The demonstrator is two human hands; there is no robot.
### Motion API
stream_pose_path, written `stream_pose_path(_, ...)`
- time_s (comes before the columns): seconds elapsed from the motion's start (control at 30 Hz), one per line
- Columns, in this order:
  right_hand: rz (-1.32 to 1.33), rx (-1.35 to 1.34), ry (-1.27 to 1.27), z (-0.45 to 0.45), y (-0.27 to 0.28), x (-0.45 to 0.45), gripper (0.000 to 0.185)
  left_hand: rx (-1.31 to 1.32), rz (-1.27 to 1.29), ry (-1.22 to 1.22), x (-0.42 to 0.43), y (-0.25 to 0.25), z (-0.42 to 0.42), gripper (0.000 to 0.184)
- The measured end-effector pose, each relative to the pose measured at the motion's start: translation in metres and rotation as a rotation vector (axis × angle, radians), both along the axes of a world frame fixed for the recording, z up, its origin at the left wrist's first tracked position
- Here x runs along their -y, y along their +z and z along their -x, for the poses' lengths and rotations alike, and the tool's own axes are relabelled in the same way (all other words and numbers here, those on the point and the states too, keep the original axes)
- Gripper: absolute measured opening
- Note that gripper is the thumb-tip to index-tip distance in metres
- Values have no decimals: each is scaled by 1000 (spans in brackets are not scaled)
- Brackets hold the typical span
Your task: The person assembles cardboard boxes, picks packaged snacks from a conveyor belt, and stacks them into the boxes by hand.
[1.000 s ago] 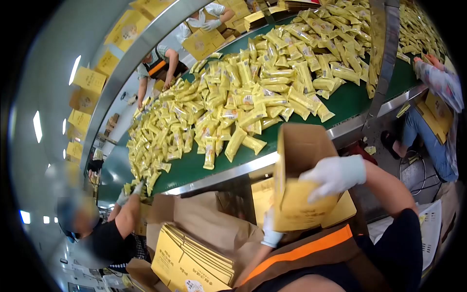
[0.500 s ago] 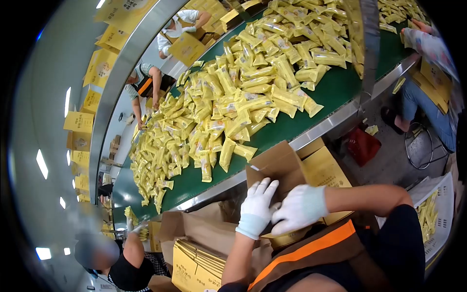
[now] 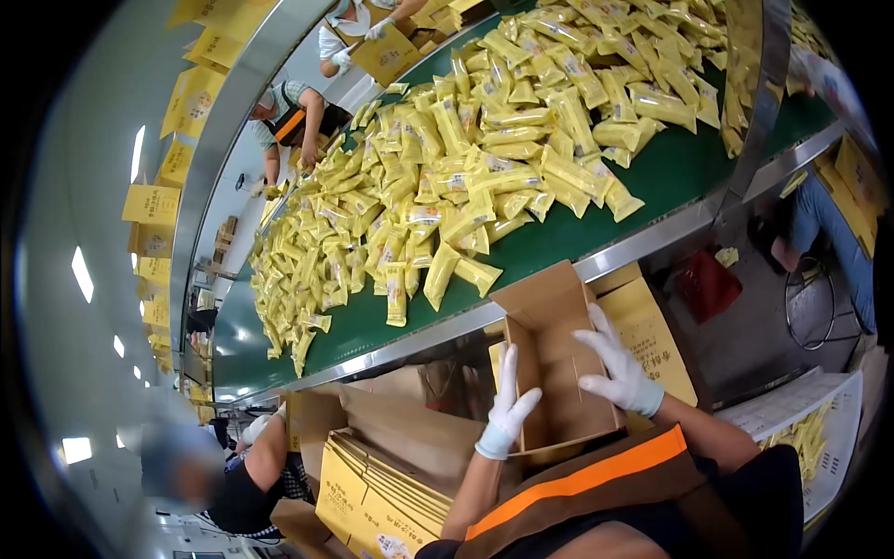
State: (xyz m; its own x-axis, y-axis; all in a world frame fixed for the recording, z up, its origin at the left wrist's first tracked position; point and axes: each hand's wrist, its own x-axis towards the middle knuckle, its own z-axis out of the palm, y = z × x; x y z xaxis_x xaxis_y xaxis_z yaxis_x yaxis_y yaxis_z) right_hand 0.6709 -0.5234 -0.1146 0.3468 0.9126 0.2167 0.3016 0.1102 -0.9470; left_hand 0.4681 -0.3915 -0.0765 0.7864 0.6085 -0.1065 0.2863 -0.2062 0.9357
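Note:
An opened cardboard box [image 3: 554,359] stands tilted in front of me, its brown inside facing up and one flap raised toward the conveyor. My left hand [image 3: 507,405], in a white glove, lies along the box's left wall with fingers stretched and thumb apart. On the opposite side, my gloved right hand [image 3: 619,368] is spread at the right wall, its fingertips reaching over the edge. Nothing is gripped in either palm. Beyond the box, yellow wrapped snack packs [image 3: 447,205] are heaped on the green conveyor belt [image 3: 372,337].
Flattened yellow cartons [image 3: 372,508] stand in a large brown box at lower left. A white crate [image 3: 833,447] with more packs is at right, near a red bag [image 3: 705,284] and a stool [image 3: 808,312]. Co-workers sit or stand around the belt, one close on my left.
Both hands were together over the box's near side; now they are apart at its two side walls. The box's inside has come into full view. My view has shifted slightly.

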Motion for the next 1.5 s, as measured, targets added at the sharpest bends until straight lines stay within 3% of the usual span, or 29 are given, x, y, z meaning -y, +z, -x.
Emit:
stream_pose_path(0.07, -18, -123, 1, 3, -2, -2, 68, 122, 207, 96, 13, 2, -6, 80)
stream_pose_path(0.17, 89, -10, 33, -11, 9, 3, 69, 205, 319, 206, 22, 8, -17, 80)
stream_pose_path(0.23, 159, 232, 48, -18, 18, 6, 63, 243, 339, 244, 19, -1, -18, 79)
stream_pose_path(0.3, 221, 458, 89, -22, 38, 9, 60, 239, 200, 275, 20, -8, -20, 74)
stream_pose_path(0.4, 291, 739, 365, -17, 76, 22, 65, 244, 115, 311, 26, -9, -22, 69)
stream_pose_path(0.53, 390, 542, 555, -29, 84, 40, 84, 198, 59, 309, 22, -6, -22, 68)
stream_pose_path(0.67, 437, 659, 584, -22, 99, 52, 93, 188, -22, 237, 15, -18, -22, 69)
stream_pose_path(0.77, 440, 897, 524, -6, 106, 56, 84, 148, -177, 145, 6, -28, -18, 69)
stream_pose_path(0.87, 430, 1005, 456, 8, 106, 52, 66, 14, -192, 67, 14, 2, -12, 71)
stream_pose_path(0.97, 363, 954, 543, 4, 96, 54, 68, -115, -142, -78, 6, 12, 3, 76)
stream_pose_path(1.03, 326, 912, 618, -6, 83, 49, 75, -185, -263, -104, -4, -2, 3, 77)
stream_pose_path(1.1, 311, 817, 710, -27, 74, 36, 78, -510, -547, -123, -9, 25, -8, 71)
stream_pose_path(1.13, 393, 630, 746, -50, 99, 23, 83, -702, -581, -200, -20, 53, -22, 71)
stream_pose_path(1.17, 347, 369, 611, -78, 118, 12, 82, -903, -602, -284, -34, 76, -29, 71)
stream_pose_path(1.2, 377, 408, 379, -99, 125, -8, 75, -848, -721, -235, -53, 89, -32, 75)
stream_pose_path(1.23, 219, 539, 145, -123, 113, -31, 68, -752, -924, -189, -77, 102, -36, 59)
stream_pose_path(1.27, 168, 565, 3, -144, 101, -59, 64, -401, -1033, -50, -108, 97, -39, 47)
stream_pose_path(1.3, 200, 535, -90, -154, 105, -88, 60, -470, -1037, -23, -135, 103, -49, 45)
stream_pose_path(1.37, 43, 648, -135, -152, 73, -144, 64, -585, -1110, 4, -187, 77, -60, 81)
stream_pose_path(1.43, 23, 852, 21, -140, 43, -201, 76, -564, -1134, -90, -223, 27, -68, 102)
stream_pose_path(1.5, 9, 1129, -62, -136, 17, -247, 80, -421, -952, -58, -236, 3, -82, 111)
